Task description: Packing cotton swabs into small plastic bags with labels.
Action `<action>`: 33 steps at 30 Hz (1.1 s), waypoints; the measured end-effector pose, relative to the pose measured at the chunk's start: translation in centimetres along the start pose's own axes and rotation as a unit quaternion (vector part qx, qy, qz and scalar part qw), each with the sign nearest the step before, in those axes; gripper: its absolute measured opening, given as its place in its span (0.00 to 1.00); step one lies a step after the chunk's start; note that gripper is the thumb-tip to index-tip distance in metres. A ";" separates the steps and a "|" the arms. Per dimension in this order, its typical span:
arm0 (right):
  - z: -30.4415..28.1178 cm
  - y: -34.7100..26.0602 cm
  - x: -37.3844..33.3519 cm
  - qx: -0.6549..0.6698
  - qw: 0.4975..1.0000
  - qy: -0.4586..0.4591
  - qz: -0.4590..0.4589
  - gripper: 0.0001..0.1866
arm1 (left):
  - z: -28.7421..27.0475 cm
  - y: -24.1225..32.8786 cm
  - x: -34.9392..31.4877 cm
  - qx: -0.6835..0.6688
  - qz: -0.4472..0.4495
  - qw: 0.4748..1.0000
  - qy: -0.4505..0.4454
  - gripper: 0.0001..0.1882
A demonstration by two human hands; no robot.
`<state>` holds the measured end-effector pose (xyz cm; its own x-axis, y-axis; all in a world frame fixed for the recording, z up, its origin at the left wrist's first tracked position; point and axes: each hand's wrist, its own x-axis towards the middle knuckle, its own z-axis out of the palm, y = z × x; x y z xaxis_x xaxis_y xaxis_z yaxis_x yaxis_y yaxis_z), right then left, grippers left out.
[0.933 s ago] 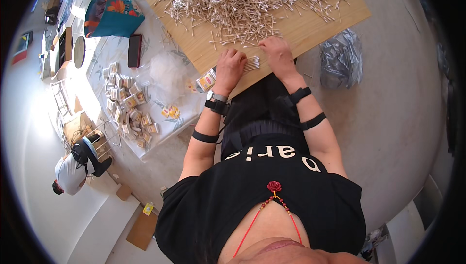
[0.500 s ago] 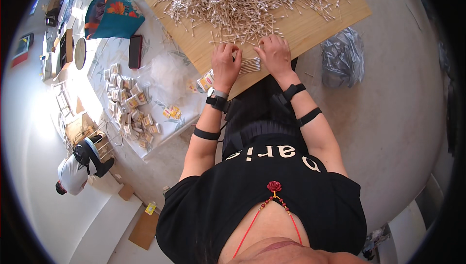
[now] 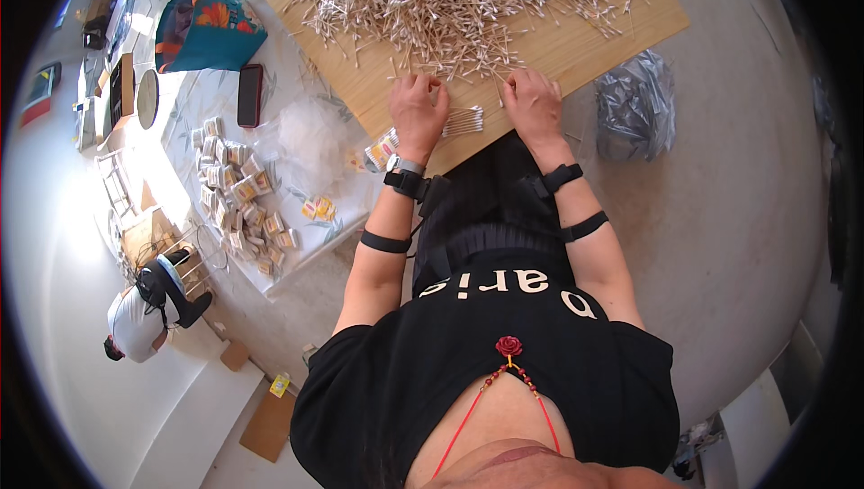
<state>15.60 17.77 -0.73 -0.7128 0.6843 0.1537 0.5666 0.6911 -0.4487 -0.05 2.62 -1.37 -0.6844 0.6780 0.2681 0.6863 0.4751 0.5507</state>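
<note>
Many cotton swabs (image 3: 450,8) lie heaped near the left hand (image 3: 418,118) and right hand (image 3: 535,111), each grip's state unclear.

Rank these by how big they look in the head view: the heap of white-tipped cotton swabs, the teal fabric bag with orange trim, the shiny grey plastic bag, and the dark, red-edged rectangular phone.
1. Cotton swab heap
2. Teal fabric bag and grey plastic bag: too alike to rank
3. Phone
</note>
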 end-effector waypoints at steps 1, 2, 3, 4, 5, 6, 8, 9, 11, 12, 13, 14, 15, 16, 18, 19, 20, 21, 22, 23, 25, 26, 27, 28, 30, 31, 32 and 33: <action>-0.3 -0.2 0.0 0.000 1.000 -0.001 -0.001 0.06 | 0.1 0.1 0.1 0.000 -0.001 1.000 0.001 0.05; -0.5 -0.4 0.0 0.042 0.999 -0.003 -0.005 0.06 | 0.3 0.3 0.2 0.004 0.003 1.000 0.003 0.05; -0.7 -0.6 0.1 0.083 0.997 -0.005 -0.009 0.06 | 0.4 0.4 0.3 0.008 0.007 1.000 0.006 0.06; -0.7 -0.9 0.2 0.083 0.997 -0.004 -0.009 0.06 | 0.6 0.2 0.4 0.008 0.007 1.000 0.007 0.06; -0.6 -1.2 0.5 0.117 0.993 0.024 0.009 0.06 | 0.8 0.0 0.4 0.006 0.007 1.000 0.010 0.06; -0.6 -1.5 0.7 0.152 0.987 0.053 0.028 0.06 | 0.9 -0.2 0.4 0.004 0.007 1.000 0.014 0.06; -0.4 -1.1 1.1 0.201 0.973 0.081 0.085 0.05 | 0.9 0.1 0.4 -0.014 -0.005 1.000 0.011 0.06; -0.3 -0.9 1.2 0.251 0.952 0.106 0.140 0.05 | 0.8 0.1 0.4 -0.028 -0.019 0.999 0.008 0.06; -0.8 -0.6 1.3 0.224 0.966 0.095 0.085 0.04 | 0.2 0.3 0.3 -0.038 -0.033 0.999 0.007 0.06; -0.9 -0.5 1.2 0.197 0.976 0.082 0.029 0.04 | -0.2 0.3 0.2 -0.048 -0.049 0.998 0.006 0.05; -0.9 -0.9 1.0 0.198 0.976 0.082 0.029 0.04 | -0.5 0.1 0.1 -0.047 -0.049 0.998 0.006 0.05; -0.8 -1.6 0.6 0.153 0.986 0.067 -0.025 0.04 | -0.9 0.0 0.0 -0.062 -0.058 0.996 0.012 0.05; -0.6 -2.2 0.4 0.107 0.990 0.052 -0.078 0.04 | -1.3 -0.2 -0.2 -0.077 -0.067 0.995 0.018 0.05; -0.3 -2.5 0.1 0.107 0.990 0.052 -0.077 0.04 | -1.6 -0.2 -0.2 -0.077 -0.066 0.995 0.017 0.05; 0.4 -2.9 -0.4 0.077 0.989 0.008 -0.128 0.05 | -2.2 -0.1 -0.3 -0.108 -0.069 0.992 0.022 0.05; 1.0 -2.9 -0.5 0.078 0.989 0.008 -0.127 0.05 | -2.4 -0.2 -0.4 -0.107 -0.068 0.992 0.021 0.05; 1.6 -2.8 -0.5 0.044 0.988 -0.003 -0.151 0.05 | -2.5 -0.3 -0.5 -0.117 -0.075 0.990 0.019 0.04; 2.0 -2.6 -0.6 0.008 0.985 -0.014 -0.174 0.05 | -2.6 -0.3 -0.5 -0.128 -0.082 0.988 0.016 0.04; 2.1 -3.0 -0.6 0.011 0.984 -0.014 -0.175 0.05 | -2.6 -0.9 -0.8 -0.125 -0.083 0.989 0.017 0.04; 2.1 -3.3 -0.7 0.027 0.984 -0.024 -0.176 0.05 | -2.5 -1.4 -1.0 -0.171 -0.123 0.977 0.013 0.05; 2.0 -3.5 -0.7 0.043 0.983 -0.033 -0.177 0.05 | -2.3 -2.3 -0.9 -0.217 -0.162 0.962 0.010 0.05; 1.9 -3.3 -0.7 0.053 0.985 -0.026 -0.163 0.07 | -2.3 -2.5 -0.7 -0.265 -0.205 0.942 0.022 0.06; 1.8 -3.1 -0.7 0.063 0.987 -0.019 -0.149 0.08 | -2.2 -2.8 -0.6 -0.312 -0.247 0.917 0.035 0.06; 1.6 -2.8 -0.7 0.063 0.987 -0.019 -0.149 0.08 | -2.3 -2.9 -0.5 -0.313 -0.247 0.916 0.035 0.06; 1.0 -2.3 -0.6 0.053 0.989 -0.024 -0.136 0.09 | -2.5 -3.1 -0.3 -0.315 -0.248 0.911 0.093 0.06; 0.9 -1.8 -0.6 0.051 0.989 -0.023 -0.134 0.09 | -2.6 -2.7 0.0 -0.317 -0.248 0.911 0.091 0.06; 0.8 -1.4 -0.6 0.050 0.990 -0.022 -0.130 0.09 | -2.8 -2.2 0.2 -0.319 -0.247 0.907 0.122 0.06; 0.8 -1.0 -0.6 0.050 0.991 -0.020 -0.126 0.09 | -3.0 -1.8 0.4 -0.321 -0.247 0.901 0.154 0.06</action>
<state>15.18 16.47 -1.09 -0.8434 0.4818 0.2376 0.3259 0.8106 -0.4865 -2.29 0.35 0.09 -0.9710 0.2386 0.0173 0.0634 0.1870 0.9803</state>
